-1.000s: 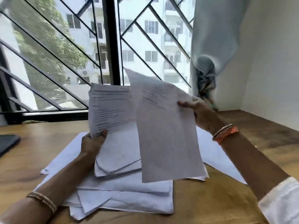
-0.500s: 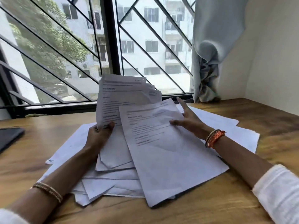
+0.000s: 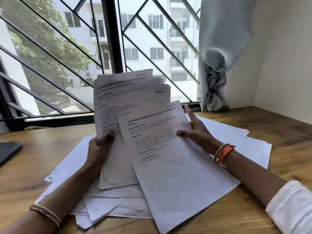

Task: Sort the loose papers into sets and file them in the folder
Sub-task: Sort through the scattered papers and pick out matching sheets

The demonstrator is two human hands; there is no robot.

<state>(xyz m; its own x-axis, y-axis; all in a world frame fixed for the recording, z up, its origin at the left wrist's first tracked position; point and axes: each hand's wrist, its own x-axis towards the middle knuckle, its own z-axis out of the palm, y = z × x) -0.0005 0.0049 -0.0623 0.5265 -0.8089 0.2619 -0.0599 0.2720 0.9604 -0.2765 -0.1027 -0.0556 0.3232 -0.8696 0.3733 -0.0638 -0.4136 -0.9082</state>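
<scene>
At frame centre the left hand grips a fanned stack of papers upright, its top sheet headed "SECTION" and "TASK DESCRIPTION". The right hand pinches a single sheet reading "INITIAL SCENE SETUP", "TASK GOAL" and "REQUIRED PROPS", thumb on its face, fingers straight behind. Loose papers lie spread on the wooden table below

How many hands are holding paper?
2: the left hand grips a raised bundle of sheets; the right hand holds one printed sheet by its edge.
</scene>
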